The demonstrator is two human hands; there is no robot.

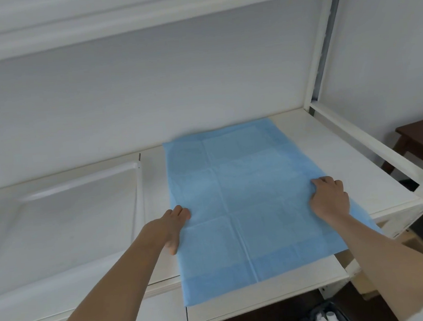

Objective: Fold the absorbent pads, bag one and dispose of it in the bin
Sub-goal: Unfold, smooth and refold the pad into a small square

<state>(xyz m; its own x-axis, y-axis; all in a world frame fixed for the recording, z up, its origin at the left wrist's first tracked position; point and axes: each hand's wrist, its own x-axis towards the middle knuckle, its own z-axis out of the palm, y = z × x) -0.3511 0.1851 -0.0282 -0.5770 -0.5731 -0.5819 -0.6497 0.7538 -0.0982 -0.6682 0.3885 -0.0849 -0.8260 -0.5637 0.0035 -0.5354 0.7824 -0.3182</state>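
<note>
While I look down on the white shelf (pixel 331 151), a clear plastic bag (pixel 65 212) lies flat at nine o'clock, apart from the blue absorbent pad (pixel 236 196), which is spread open at centre, its near edge overhanging the shelf front. My left hand (pixel 171 225) pinches the pad's left edge, thumb underneath. My right hand (pixel 331 195) grips the right edge with curled fingers. At three o'clock stands a white frame rail (pixel 371 145); beyond it, a dark wooden table (pixel 421 138).
</note>
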